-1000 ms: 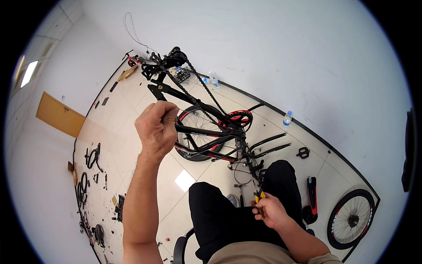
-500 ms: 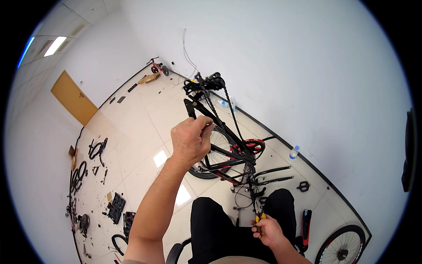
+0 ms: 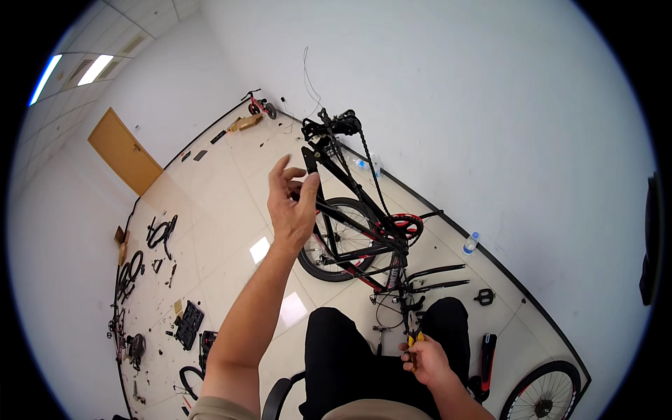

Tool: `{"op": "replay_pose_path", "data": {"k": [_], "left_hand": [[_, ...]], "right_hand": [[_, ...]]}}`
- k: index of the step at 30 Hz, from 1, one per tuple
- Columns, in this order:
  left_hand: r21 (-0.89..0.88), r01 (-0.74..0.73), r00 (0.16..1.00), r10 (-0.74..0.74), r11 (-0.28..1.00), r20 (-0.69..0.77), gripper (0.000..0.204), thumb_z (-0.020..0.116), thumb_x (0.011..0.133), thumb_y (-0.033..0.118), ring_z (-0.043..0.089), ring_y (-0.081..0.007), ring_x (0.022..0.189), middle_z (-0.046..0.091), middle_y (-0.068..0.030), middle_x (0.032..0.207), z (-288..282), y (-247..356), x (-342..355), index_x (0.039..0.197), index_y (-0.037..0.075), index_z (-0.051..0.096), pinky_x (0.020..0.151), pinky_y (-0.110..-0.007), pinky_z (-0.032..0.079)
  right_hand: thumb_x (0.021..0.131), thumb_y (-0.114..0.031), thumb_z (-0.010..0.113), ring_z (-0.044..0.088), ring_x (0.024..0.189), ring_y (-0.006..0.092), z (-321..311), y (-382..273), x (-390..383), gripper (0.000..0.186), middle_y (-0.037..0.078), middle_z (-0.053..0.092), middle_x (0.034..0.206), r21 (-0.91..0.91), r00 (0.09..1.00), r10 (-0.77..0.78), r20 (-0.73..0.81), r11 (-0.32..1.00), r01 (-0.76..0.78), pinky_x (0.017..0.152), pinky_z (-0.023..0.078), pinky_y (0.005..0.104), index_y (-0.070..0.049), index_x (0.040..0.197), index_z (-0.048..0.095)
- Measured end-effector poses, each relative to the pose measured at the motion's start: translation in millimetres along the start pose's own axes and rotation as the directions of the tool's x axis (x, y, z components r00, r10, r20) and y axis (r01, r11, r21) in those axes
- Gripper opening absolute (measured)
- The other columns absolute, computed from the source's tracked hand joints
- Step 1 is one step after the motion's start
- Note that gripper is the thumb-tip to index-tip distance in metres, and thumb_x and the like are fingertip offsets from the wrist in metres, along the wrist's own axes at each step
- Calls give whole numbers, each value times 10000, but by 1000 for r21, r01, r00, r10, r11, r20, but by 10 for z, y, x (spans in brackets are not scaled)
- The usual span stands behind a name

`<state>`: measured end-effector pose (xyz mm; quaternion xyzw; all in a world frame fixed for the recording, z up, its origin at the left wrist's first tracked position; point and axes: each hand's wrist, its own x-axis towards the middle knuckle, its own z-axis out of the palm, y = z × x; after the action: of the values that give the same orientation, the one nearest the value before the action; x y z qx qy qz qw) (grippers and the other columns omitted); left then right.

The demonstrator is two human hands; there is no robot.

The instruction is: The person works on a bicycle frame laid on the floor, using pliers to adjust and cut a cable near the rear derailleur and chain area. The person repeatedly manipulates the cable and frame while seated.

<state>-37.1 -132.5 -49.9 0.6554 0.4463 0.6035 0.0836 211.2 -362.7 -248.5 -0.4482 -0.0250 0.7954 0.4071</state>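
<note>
My left hand (image 3: 292, 203) is raised with fingers apart and bent, beside the rear stay of a black-and-red bicycle frame (image 3: 350, 225); nothing shows in its grip. Above it hangs a rear derailleur (image 3: 343, 122) with the chain (image 3: 375, 180) running down to the red-rimmed chainring (image 3: 409, 225). A thin cable rises above the derailleur. My right hand (image 3: 425, 360), low between my knees, is closed on yellow-handled pliers (image 3: 417, 340). The frame's front end lies just beyond the pliers.
A loose wheel (image 3: 539, 392), a pedal (image 3: 484, 296) and a water bottle (image 3: 470, 243) lie along the right wall (image 3: 532, 140). Open toolboxes (image 3: 187, 323) and scattered bicycle parts lie on the tiled floor to the left. A wooden door (image 3: 120, 150) and small red bike (image 3: 259, 106) are farther back.
My left hand went from a pinch to spread fingers, moving up slightly in the last half second. The view has shifted. My right hand still grips the pliers.
</note>
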Motion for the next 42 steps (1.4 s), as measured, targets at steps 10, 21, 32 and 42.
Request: {"op": "replay_pose_path", "data": {"k": [10,21,32,42], "left_hand": [[-371,328,943,-278,869,182,445,699,949,185,576,-110,863,602,-41,997,-14,-479,-374,1296,-7,498,766,-257,492],[-273,335,935,-354,902,-21,233,846,809,149,513,-43,663,601,50,752,310,-592,-348,839,61,633,588,-211,427],[-196,270,954,-290,942,-80,393,894,742,296,429,-44,564,527,51,641,341,-529,-370,826,37,611,518,-225,388],[-204,270,957,-285,941,-51,529,902,719,393,486,-91,525,575,-10,627,249,-450,-390,815,14,546,503,-258,450]], "right_hand": [[790,41,466,516,707,191,15,92,7,339,129,575,958,30,999,32,17,999,-32,553,406,310,-54,1116,468],[779,22,481,515,736,240,-155,138,146,375,141,579,988,42,994,70,82,996,-73,585,419,332,-89,1137,477],[848,0,481,565,825,282,99,246,58,338,165,619,1025,-48,1000,2,21,999,-1,659,437,386,-98,1168,522],[892,-60,495,532,771,205,220,362,59,266,124,612,1024,-284,1000,-17,-4,959,15,614,426,319,-83,1155,526]]}}
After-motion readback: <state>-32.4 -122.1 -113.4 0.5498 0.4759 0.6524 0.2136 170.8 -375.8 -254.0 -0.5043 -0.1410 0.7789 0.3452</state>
